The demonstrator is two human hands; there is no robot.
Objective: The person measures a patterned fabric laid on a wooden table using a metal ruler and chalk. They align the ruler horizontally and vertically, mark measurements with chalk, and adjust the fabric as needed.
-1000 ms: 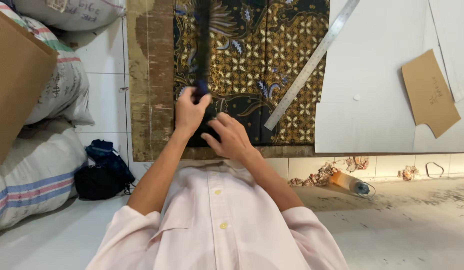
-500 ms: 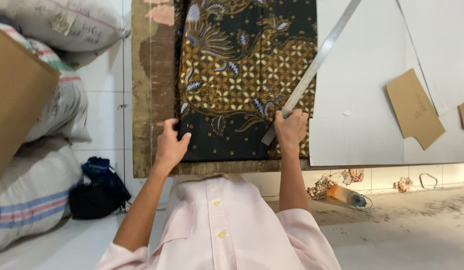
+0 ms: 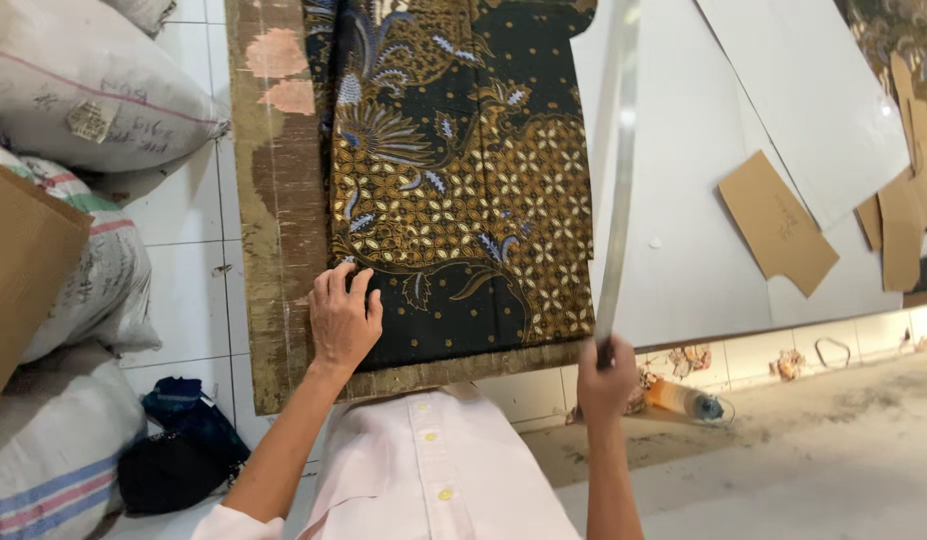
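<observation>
The left hand lay flat on the batik cloth, with its fingers spread and released, pressing on the near left corner of the cloth. The cloth was dark, with gold and blue flower patterns, and it stretched away from the fingertips and to their right, over a worn wooden board. The bare edge of the board showed just to the left of the fingers and under the wrist.

The right hand was clenched around the near end of a long metal ruler. The ruler rose away from the fingers, running beside the right edge of the cloth; I cannot tell whether it touched the cloth. Beyond the ruler, further to the right of these fingers, large white sheets were lying, with brown cardboard pieces on them. Far to the left of the left fingers, filled sacks were stacked on the tiled floor.
</observation>
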